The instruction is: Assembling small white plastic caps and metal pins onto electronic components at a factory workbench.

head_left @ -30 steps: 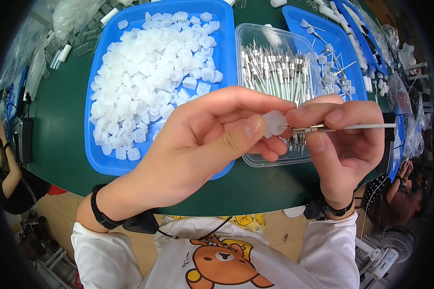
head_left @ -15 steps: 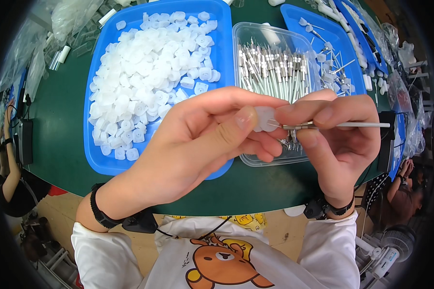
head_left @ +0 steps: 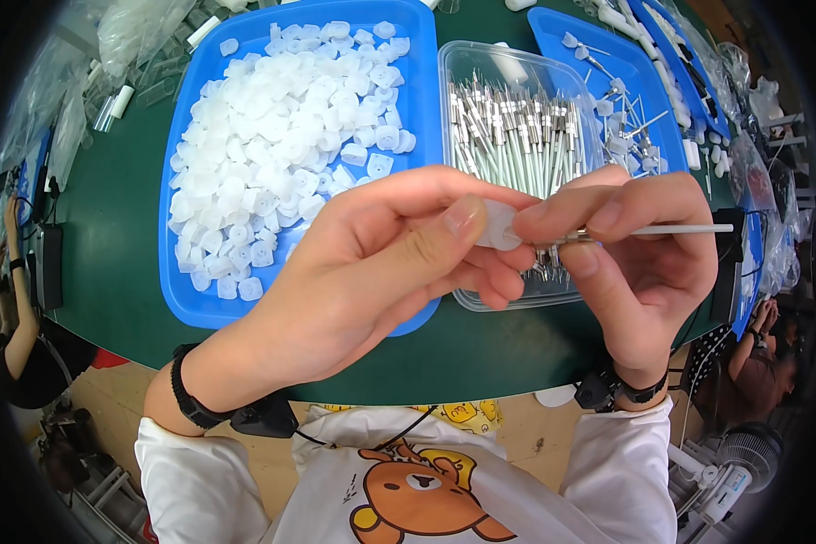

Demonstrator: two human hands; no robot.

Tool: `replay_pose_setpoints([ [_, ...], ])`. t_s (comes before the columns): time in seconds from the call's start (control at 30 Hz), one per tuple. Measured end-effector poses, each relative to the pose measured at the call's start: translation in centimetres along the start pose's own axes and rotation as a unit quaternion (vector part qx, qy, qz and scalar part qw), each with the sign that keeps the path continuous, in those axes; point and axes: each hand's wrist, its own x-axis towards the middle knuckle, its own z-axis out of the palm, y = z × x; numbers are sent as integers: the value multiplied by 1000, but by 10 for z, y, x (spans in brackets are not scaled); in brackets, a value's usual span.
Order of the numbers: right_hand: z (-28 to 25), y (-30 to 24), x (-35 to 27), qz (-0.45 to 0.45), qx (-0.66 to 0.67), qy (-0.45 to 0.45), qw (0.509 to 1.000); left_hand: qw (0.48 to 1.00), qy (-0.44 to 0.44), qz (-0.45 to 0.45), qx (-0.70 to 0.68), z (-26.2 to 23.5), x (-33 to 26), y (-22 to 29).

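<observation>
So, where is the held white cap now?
In the head view, the white cap sits right of centre, pinched in the left hand, just left of the right hand, which holds a thin white rod.

Readable text: none | shirt (head_left: 322,510): small dark marks (head_left: 350,489), illegible | fan (head_left: 746,456): label (head_left: 733,483), too small to read

Far left, I see bags (head_left: 138,34) and, near them, a clear tube (head_left: 106,115). A black box (head_left: 47,266) is at the left edge of the table (head_left: 109,208). Near right, I see a fan (head_left: 743,451), with another person (head_left: 751,376) beyond it.
</observation>
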Motion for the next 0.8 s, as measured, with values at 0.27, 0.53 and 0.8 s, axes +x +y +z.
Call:
replay_pose_setpoints([
  [0.27,-1,0,1,-8,-19,-8,1000,1000,2,1,-2,1,0,0],
  [0.53,0,-2,-1,-18,-28,-3,999,1000,-3,6,2,1,0,-1],
  [0.8,-2,-4,3,-26,-41,-13,999,1000,10,3,17,4,0,4],
])
